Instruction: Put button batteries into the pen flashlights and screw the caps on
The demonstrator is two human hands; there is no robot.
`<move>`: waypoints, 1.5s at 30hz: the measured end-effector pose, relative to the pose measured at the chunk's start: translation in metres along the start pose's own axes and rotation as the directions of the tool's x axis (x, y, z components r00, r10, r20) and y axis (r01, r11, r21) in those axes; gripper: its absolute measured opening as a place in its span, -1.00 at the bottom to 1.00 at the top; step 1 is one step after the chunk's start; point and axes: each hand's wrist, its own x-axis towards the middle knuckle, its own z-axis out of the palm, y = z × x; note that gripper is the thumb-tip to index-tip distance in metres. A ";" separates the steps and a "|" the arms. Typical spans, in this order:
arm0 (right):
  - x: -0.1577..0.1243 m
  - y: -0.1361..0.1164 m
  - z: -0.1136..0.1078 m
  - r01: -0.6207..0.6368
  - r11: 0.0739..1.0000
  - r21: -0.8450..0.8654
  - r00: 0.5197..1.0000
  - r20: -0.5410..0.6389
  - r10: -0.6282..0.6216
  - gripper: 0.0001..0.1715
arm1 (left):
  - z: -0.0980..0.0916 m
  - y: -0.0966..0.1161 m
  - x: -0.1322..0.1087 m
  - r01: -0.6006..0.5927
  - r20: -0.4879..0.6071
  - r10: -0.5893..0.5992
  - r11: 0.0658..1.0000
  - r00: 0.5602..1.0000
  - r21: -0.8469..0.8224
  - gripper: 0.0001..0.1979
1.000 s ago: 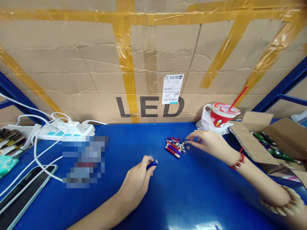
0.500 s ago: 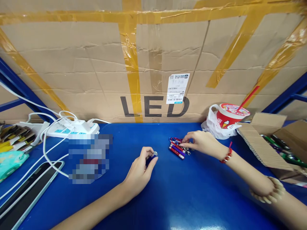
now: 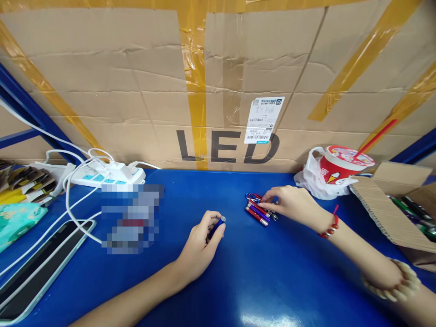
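Note:
My left hand (image 3: 199, 247) is closed around a small dark blue flashlight (image 3: 216, 228), whose silver round end points up and to the right. Part of its body is hidden by my fingers. Over to the right, a little pile of red and purple keychain flashlights (image 3: 258, 213) lies on the blue tabletop (image 3: 218, 290). Blue and red carabiner clips (image 3: 251, 197) show at the back of the pile. The bent fingers of my right hand (image 3: 289, 203) pinch at the uppermost red flashlight (image 3: 261, 207), and the fingertips partly cover it.
A red and white cup (image 3: 340, 168) with a straw stands in a plastic bag. At the right, an open cardboard box (image 3: 384, 218) holds green and dark cylinders. Left are a power strip (image 3: 116, 177) with white cables, a phone (image 3: 44, 268) and packets (image 3: 23, 222). A large LED carton (image 3: 153, 104) stands behind.
The view has shifted slightly, moving most things right in the picture. In my left hand the blue flashlight has turned, showing more of its body. My right hand stays at the pile.

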 end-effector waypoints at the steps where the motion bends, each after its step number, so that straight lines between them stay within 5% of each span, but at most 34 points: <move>1: 0.001 -0.002 0.001 -0.009 1.000 -0.003 1.000 0.002 0.009 -0.71 | 0.000 0.000 -0.001 -0.008 0.001 0.008 1.000 1.000 0.003 -0.88; 13: -0.006 0.020 -0.008 0.070 0.998 -0.002 0.995 0.075 -0.070 -0.92 | -0.002 0.001 -0.001 0.010 -0.001 -0.011 1.000 1.000 -0.010 -0.88; 23: -0.001 0.012 0.001 0.060 0.998 -0.020 0.997 0.055 -0.058 -0.89 | -0.003 0.000 0.002 0.037 0.044 -0.037 0.999 0.998 -0.002 -0.86; 33: -0.003 0.007 -0.014 0.018 0.996 0.085 0.998 -0.067 -0.012 -0.86 | -0.005 -0.007 0.002 -0.106 0.019 0.105 0.993 0.994 0.051 -0.91; 36: -0.012 -0.016 -0.019 0.165 0.950 0.263 0.971 -0.215 -0.110 -0.81 | -0.005 -0.005 -0.002 -0.178 0.070 0.172 0.979 0.983 0.100 -0.91; 39: -0.023 -0.045 -0.015 0.404 0.823 0.399 0.880 -0.416 -0.230 -0.81 | -0.005 -0.004 -0.005 -0.306 0.159 0.279 0.934 0.947 0.181 -0.90; 42: -0.032 -0.063 -0.008 0.571 0.681 0.458 0.814 -0.427 -0.395 -0.85 | -0.004 -0.004 -0.007 -0.414 0.190 0.378 0.886 0.906 0.211 -0.89; 45: -0.036 -0.069 -0.005 0.586 0.664 0.464 0.809 -0.385 -0.444 -0.85 | -0.004 -0.005 -0.006 -0.429 0.176 0.397 0.877 0.901 0.217 -0.88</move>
